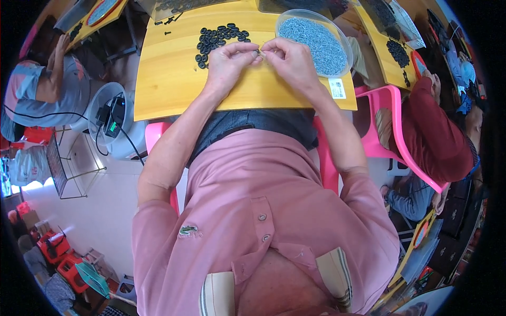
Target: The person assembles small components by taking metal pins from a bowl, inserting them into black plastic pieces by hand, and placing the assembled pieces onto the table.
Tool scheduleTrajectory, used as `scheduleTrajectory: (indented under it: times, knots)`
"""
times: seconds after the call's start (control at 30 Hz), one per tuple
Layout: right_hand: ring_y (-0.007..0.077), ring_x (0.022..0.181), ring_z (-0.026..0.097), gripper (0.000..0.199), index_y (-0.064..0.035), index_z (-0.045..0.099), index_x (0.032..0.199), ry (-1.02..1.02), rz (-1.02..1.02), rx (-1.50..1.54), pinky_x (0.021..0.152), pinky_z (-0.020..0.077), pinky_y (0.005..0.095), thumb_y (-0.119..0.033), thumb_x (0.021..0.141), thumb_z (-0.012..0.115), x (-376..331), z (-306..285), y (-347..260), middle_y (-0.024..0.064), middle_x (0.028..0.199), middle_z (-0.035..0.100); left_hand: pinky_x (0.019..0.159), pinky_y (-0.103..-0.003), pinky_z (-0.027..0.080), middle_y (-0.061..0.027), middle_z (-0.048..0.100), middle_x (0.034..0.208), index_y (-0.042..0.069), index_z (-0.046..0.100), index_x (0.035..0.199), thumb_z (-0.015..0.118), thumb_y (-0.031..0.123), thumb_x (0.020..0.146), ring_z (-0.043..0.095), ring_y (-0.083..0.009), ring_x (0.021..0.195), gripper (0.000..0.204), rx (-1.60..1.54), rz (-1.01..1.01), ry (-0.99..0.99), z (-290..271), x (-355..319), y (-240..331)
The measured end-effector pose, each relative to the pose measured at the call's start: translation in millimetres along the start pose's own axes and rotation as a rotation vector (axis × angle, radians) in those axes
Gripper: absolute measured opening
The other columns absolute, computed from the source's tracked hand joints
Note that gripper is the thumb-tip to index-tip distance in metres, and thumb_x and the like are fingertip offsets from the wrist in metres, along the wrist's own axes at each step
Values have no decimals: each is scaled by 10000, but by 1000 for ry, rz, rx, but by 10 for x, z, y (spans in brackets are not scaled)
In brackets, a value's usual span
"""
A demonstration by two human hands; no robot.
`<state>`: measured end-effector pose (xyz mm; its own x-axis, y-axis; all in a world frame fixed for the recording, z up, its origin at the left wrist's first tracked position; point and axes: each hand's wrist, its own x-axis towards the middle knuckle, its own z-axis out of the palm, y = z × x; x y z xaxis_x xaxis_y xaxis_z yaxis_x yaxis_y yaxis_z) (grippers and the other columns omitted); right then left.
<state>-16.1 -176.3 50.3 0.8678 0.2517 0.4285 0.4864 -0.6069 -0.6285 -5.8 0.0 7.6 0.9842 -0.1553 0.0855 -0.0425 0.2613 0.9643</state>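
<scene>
Over the yellow table [168, 84] my two hands meet, fingertips almost touching. My left hand [230, 63] is closed in a pinch around a small dark piece that is mostly hidden by the fingers. Opposite it, my right hand [292, 60] also pinches, on something too small to make out. Just beyond my left hand lies a loose pile of small black oval parts [213, 38], each with a hollow middle. A round clear tub [346, 45] full of small silvery screws [311, 45] stands beside my right hand.
A white printed label [337, 88] is stuck near the table's right corner. A few dark screws [171, 19] lie at the far left. Clear bins [184, 6] line the back edge. A pink chair [390, 131] and co-workers at other tables are on both sides.
</scene>
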Motion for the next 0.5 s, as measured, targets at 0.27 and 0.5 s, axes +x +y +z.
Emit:
scheduleTrajectory:
  times: [0.27, 0.5]
  knots:
    - [242, 716, 681, 165, -20, 708, 928, 8, 111, -5, 674, 530, 351, -132, 831, 636, 126, -137, -86, 144, 845, 704, 745, -263, 561, -139, 690, 939, -61, 648, 1079, 654, -28, 860, 688, -185, 787, 222, -264, 154, 272, -304, 192, 292]
    - [343, 821, 680, 214, -39, 715, 935, -339, 11, -243, 751, 523, 431, -182, 832, 594, 434, 187, -130, 162, 866, 706, 622, -229, 542, -101, 669, 873, -49, 630, 1090, 691, -22, 833, 653, -146, 688, 265, -440, 186, 517, -809, 363, 168]
